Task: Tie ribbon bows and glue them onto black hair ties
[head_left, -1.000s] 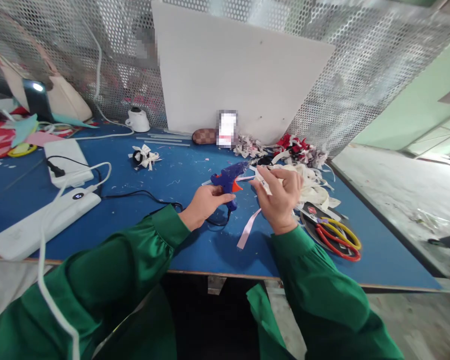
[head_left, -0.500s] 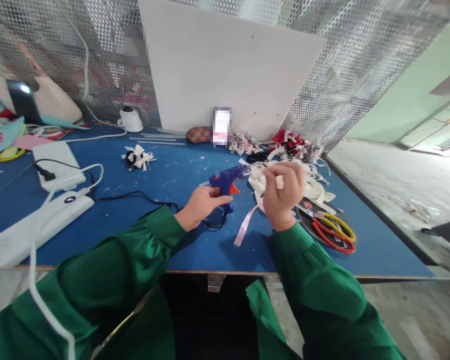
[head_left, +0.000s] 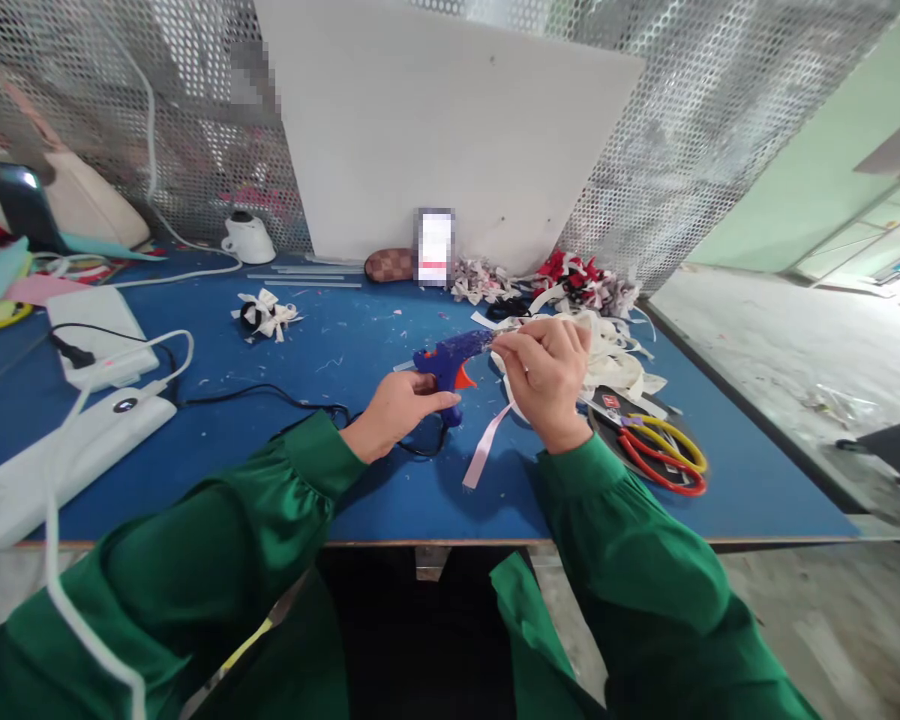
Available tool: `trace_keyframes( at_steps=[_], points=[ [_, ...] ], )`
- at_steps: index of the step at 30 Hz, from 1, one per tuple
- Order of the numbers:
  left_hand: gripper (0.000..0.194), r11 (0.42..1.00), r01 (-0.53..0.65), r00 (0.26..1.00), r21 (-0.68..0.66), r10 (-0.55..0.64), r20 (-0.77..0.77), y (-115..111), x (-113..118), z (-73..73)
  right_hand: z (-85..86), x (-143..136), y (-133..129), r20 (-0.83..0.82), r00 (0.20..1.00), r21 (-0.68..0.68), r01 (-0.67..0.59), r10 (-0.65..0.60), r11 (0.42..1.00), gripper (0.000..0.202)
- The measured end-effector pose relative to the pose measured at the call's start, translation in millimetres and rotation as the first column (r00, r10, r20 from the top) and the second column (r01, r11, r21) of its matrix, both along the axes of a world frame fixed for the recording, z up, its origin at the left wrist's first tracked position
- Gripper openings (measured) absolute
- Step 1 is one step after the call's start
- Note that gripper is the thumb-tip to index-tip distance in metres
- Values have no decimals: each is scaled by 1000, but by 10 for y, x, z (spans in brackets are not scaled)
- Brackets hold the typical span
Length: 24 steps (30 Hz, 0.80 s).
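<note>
My left hand [head_left: 401, 405] is wrapped around the handle of a blue glue gun [head_left: 450, 362] with an orange trigger, its nozzle pointing right. Clear stringy glue clings around the nozzle end. My right hand [head_left: 544, 375] is closed in a pinch at the nozzle tip; whatever is between its fingertips is too small to make out. A pale pink ribbon [head_left: 486, 450] slants down on the near left of that hand. Its upper end passes behind the hand, so I cannot tell if it is gripped.
Cream ribbon strips [head_left: 619, 360] pile up behind my right hand, beside scissors [head_left: 667, 455] with red and yellow handles. A white bow hair tie [head_left: 266, 315] lies at left. A white power strip [head_left: 75, 460] and black cord [head_left: 262, 390] occupy the left side. A phone [head_left: 434, 247] stands at the back.
My right fingertips have moved left and slightly down, onto the glue gun's nozzle tip. The glue gun stays in my left hand; the whole view has shifted slightly.
</note>
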<state>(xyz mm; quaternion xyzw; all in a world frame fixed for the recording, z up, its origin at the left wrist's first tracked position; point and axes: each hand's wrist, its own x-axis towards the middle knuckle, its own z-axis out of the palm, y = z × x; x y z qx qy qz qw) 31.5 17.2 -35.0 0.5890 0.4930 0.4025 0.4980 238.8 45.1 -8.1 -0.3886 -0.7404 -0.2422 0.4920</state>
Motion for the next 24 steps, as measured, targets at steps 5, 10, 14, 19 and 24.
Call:
trace_keyframes(
  at_steps=[5, 10, 14, 19, 24],
  points=[
    [34, 1000, -24, 1000, 7, 24, -8, 7, -8, 7, 8, 68, 19, -328, 944, 62, -6, 26, 998, 15],
    [36, 1000, -6, 1000, -18, 5, -25, 1, -7, 23, 4, 122, 49, -226, 974, 30, 11, -4, 1000, 13],
    [35, 1000, 4, 999, -4, -4, -51, -3, -7, 24, 7, 97, 34, -63, 997, -43, 52, -54, 998, 11],
    [32, 999, 8, 995, 34, -5, -98, 1, -10, 20, 23, 73, 17, -1, 995, -98, 95, -96, 991, 11],
    [30, 998, -15, 997, 62, 20, -75, 5, -7, 15, 39, 93, 33, -200, 979, -68, 36, -49, 997, 14]
  ],
)
